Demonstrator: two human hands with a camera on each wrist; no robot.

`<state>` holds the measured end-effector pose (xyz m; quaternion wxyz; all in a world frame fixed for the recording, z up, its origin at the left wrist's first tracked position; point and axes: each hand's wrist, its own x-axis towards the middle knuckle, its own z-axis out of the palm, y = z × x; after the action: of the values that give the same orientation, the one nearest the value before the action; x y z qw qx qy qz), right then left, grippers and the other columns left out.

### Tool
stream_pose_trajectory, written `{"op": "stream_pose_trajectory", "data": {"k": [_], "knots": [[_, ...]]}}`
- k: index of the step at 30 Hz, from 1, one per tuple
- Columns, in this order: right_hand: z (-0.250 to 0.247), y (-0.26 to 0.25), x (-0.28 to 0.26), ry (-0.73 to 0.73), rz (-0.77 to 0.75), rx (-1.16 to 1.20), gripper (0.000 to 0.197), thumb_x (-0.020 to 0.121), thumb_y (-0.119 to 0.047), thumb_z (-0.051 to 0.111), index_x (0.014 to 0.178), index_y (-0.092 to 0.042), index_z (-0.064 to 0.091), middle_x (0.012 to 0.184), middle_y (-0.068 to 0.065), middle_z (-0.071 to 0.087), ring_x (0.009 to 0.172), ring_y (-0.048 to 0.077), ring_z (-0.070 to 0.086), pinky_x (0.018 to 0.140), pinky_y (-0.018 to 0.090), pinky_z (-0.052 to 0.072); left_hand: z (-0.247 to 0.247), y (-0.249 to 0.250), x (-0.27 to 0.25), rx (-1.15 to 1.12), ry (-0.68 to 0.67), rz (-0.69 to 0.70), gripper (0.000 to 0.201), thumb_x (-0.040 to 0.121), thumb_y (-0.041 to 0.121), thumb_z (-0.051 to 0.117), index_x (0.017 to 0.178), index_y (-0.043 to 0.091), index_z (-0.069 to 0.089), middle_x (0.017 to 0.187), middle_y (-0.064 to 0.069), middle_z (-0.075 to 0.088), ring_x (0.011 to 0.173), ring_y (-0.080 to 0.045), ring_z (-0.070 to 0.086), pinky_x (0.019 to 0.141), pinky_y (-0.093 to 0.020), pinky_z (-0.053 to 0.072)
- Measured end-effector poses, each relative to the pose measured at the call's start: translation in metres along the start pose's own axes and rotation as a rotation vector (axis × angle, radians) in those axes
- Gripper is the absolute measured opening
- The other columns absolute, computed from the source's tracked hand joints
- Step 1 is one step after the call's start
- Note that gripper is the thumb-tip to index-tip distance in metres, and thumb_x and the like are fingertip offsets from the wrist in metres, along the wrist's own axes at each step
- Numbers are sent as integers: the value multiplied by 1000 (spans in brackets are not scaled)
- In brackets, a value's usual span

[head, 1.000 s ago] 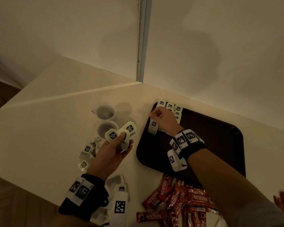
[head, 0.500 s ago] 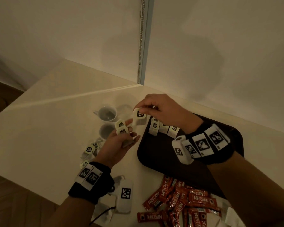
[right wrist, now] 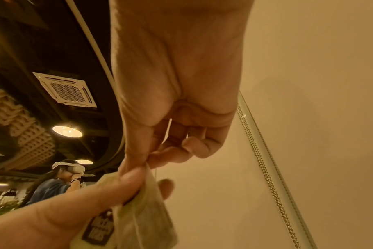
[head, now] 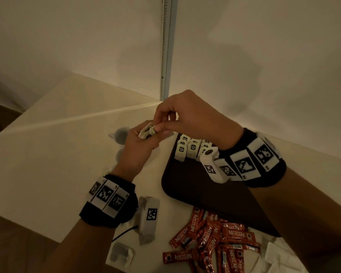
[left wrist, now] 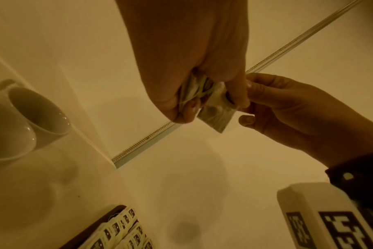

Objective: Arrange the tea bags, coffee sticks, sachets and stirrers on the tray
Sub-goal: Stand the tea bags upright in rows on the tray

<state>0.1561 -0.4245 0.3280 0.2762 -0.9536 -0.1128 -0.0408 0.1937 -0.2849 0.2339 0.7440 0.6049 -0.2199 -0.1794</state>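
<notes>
My left hand (head: 146, 134) grips a small bunch of pale green tea bags (head: 145, 132) above the table, just left of the dark tray (head: 185, 190). My right hand (head: 158, 128) meets it and pinches one tea bag (left wrist: 215, 116) of that bunch between thumb and forefinger. In the right wrist view the pinched tea bag (right wrist: 147, 219) hangs below the fingertips, with the left thumb (right wrist: 109, 190) against it. Several tea bags (head: 192, 147) stand in rows at the tray's far left corner. Red coffee sticks (head: 215, 237) lie in a heap on the table in front of the tray.
Two white cups (left wrist: 38, 114) stand on the table left of the tray, mostly hidden by my left hand in the head view. A loose tea bag (head: 120, 253) and white paper (head: 280, 259) lie near the front edge. The wall rises right behind.
My right hand has left the tea bag rows on the tray, come across to my left hand, and now pinches a tea bag from the bunch. Both hands have risen slightly.
</notes>
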Motion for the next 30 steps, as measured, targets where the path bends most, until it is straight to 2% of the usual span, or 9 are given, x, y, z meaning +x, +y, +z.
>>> {"op": "stream_pose_trajectory", "data": {"k": [4,9,14,17,20,22,24,27,30], "knots": [[-2,-1,0,-3,16,24,8,79,-23,73,83,-15,73,67,-15,61,61,-2,54,60,11,41,2,1,-5,84,7,8,14,87,10,64,73,9,61,53,10,54,52,-1,45,52,-15,39],[-1,10,-4,79,79,189,11,78,-20,75,85,-12,73,71,-7,66,66,2,59,61,8,42,-1,2,-9,119,9,4,8,79,5,69,74,5,63,52,13,58,52,2,50,55,-13,39],[7,22,-15,96,118,316,7,79,-16,73,85,-11,72,74,-6,67,67,2,58,62,8,41,-7,-3,-11,161,19,-1,24,71,17,77,78,-3,65,59,9,60,58,-3,53,59,-16,40],[12,28,-21,106,129,341,5,80,-16,73,84,-13,71,77,-4,69,69,4,60,65,10,43,-5,-7,-15,151,-23,-70,16,75,13,76,84,5,66,62,8,61,55,0,50,55,-13,40],[11,33,-28,152,158,367,3,81,-17,72,83,-16,70,76,-6,69,69,5,61,69,13,46,-4,-19,-19,-83,-29,-251,27,82,35,67,100,15,63,74,-7,58,55,-9,46,49,-20,39],[10,39,-32,180,187,361,3,81,-17,72,83,-16,70,76,-5,69,69,8,63,70,16,48,-5,-23,-19,-339,108,-450,45,88,55,50,88,12,62,59,-3,53,49,-15,44,44,-20,36],[12,49,-37,187,218,316,3,81,-17,71,83,-16,70,74,-8,68,67,2,60,67,10,45,-4,-27,-19,-464,206,-574,63,88,65,34,70,10,60,51,-1,51,45,-16,50,43,-18,39],[25,74,-46,126,335,216,3,83,-13,69,87,-12,69,72,-14,61,63,-8,55,63,2,39,-4,-32,-22,-487,245,-641,68,88,68,33,60,11,55,54,-3,53,51,-20,58,44,-19,46],[50,105,-60,12,509,178,8,87,-10,64,94,-8,68,76,-12,57,68,-4,53,62,1,40,-5,-37,-26,-473,241,-659,66,88,68,34,61,12,57,55,-3,53,52,-23,53,47,-25,48]]}}
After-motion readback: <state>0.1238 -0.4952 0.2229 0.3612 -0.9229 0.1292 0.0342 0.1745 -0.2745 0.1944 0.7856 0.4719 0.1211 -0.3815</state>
